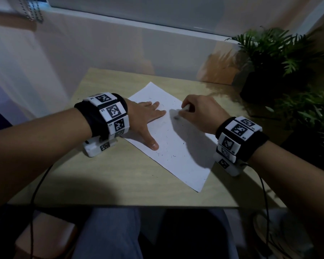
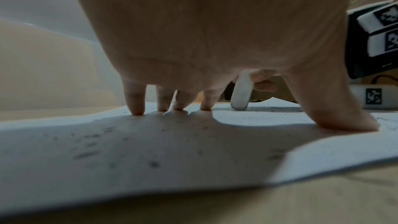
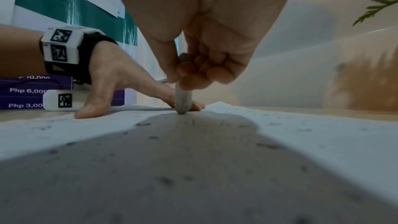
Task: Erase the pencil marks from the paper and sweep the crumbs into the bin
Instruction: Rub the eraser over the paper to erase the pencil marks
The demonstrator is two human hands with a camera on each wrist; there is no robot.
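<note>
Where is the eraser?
In the head view, the eraser is pinched in the right hand, pressed on the paper beside the left hand.

place: office or shop corner | shown by: desk (image 1: pixel 120 174), potted plants (image 1: pixel 281 58) at its right edge, price poster (image 3: pixel 25 91), window blind

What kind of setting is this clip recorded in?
Probably a small office or shop corner, though that is a guess. A small wooden table stands against a pale wall under a window ledge, potted plants sit beside it, and a purple printed price board stands behind the left hand.
</note>
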